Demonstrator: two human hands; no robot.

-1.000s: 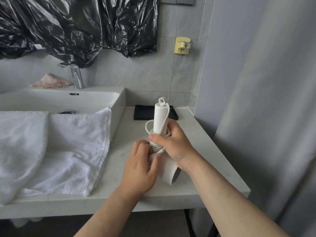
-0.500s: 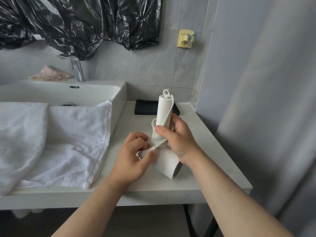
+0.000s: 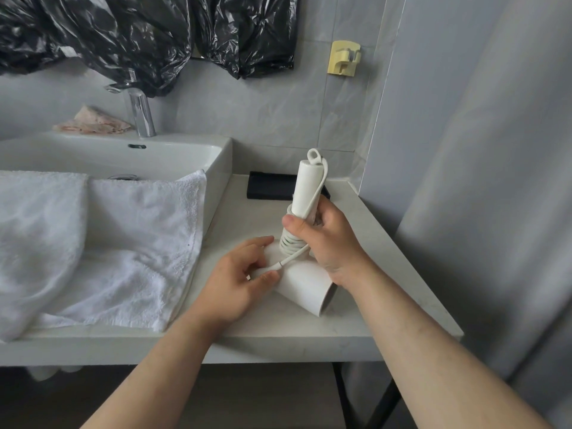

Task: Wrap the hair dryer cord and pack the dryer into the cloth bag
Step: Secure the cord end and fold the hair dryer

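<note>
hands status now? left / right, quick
left hand: pinching the free end of the cord.
right hand: gripping the dryer by its handle, over the coils.

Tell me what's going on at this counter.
A person is partway through wrapping a hair dryer cord. The right hand grips the dryer's upright handle over several coils of the white cord. The left hand pinches the cord's free end beside the barrel, down at the counter. A flat black item lies behind; whether it is the bag is unclear. Nothing is packed yet.
</note>
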